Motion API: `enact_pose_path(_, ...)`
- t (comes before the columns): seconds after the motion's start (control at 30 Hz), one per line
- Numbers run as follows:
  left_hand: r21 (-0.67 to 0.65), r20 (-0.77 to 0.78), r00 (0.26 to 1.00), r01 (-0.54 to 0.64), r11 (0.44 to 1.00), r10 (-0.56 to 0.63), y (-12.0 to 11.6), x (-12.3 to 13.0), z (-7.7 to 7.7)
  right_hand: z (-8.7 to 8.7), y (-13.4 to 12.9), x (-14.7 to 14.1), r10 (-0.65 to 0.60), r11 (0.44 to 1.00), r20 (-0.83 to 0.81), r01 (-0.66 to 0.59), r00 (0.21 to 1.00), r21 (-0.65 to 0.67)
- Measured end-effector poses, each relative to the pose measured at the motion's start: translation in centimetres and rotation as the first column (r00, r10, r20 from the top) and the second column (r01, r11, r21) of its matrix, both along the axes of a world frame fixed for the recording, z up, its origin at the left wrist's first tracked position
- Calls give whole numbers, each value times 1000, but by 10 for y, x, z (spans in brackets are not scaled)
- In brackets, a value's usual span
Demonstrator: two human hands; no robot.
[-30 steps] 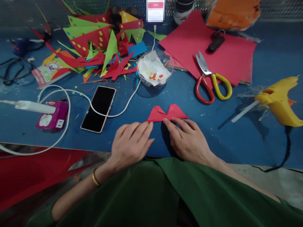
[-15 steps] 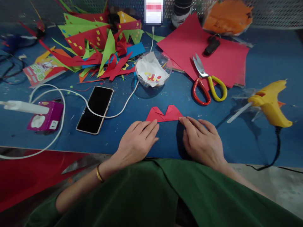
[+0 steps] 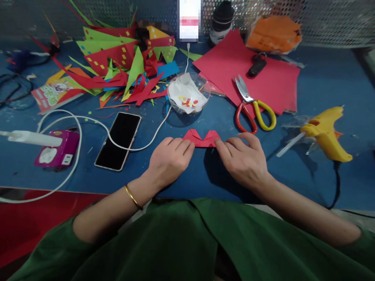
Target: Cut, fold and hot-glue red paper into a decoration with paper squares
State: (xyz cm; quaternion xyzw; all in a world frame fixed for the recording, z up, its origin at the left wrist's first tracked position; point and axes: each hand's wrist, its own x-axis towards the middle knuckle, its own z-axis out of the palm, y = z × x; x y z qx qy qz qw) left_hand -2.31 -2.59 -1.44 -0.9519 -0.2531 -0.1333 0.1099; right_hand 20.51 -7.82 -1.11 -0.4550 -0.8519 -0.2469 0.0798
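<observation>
A small folded piece of red paper (image 3: 202,141) with two peaks and a notch between them is held in front of me, over the blue tabletop. My left hand (image 3: 171,158) grips its left end, fingers curled over the edge and the thumb hidden. At the other end, my right hand (image 3: 241,158) pinches the paper's lower right corner between fingers and thumb. Red-and-yellow-handled scissors (image 3: 248,101) lie beyond my right hand, partly on red paper sheets (image 3: 269,88).
A yellow glue gun (image 3: 325,130) sits at the right. Behind the folded paper stands a clear bowl (image 3: 206,95) with paper bits. Left are a phone (image 3: 117,144), a white cable (image 3: 154,134) and a purple power block (image 3: 63,146). Colourful paper shapes (image 3: 109,58) pile at the back left.
Both hands have closed more firmly on the ends of the folded red paper, fingers now curled rather than lying flat. The view has shifted slightly, with the forearms showing more.
</observation>
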Motion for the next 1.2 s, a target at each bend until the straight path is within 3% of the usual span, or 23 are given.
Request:
enact_pose_path(0.3, -147, -96, 995, 15, 989, -29, -7, 6, 1, -6, -11, -14, -85, 987, -177, 58, 980, -153)
enact_pose_path(0.53, -185, -109, 994, 6, 983, -26, -7, 2, 1, -13, -13, -17, -77, 955, -132, 35, 988, -293)
enact_pose_path(0.73, -197, -101, 995, 0, 980, -21, -6, 3, 2, -5, -26, -1, -178, 967, -69, 162, 982, -196)
enact_pose_path(0.87, -197, -101, 994, 7, 980, -28, -5, 2, 2, 6, -32, 5, -376, 924, -46, 371, 925, -88)
enact_pose_path(0.93, -196, -113, 993, 11, 981, -34, -6, 3, 2, 10, -31, 2, -405, 914, -107, 401, 908, -57)
enact_pose_path(1.0, -188, -119, 992, 11, 982, -34, -6, 3, 2, 9, -28, -6, -319, 947, -152, 309, 936, -87)
enact_pose_path(1.1, -180, -105, 994, 6, 984, -25, -7, 4, 1, -3, -23, -19, -80, 980, -176, 45, 981, -195)
enact_pose_path(1.2, -170, -75, 997, 12, 985, -25, -7, 4, 0, -18, -23, -24, -19, 979, -177, -18, 984, -203)
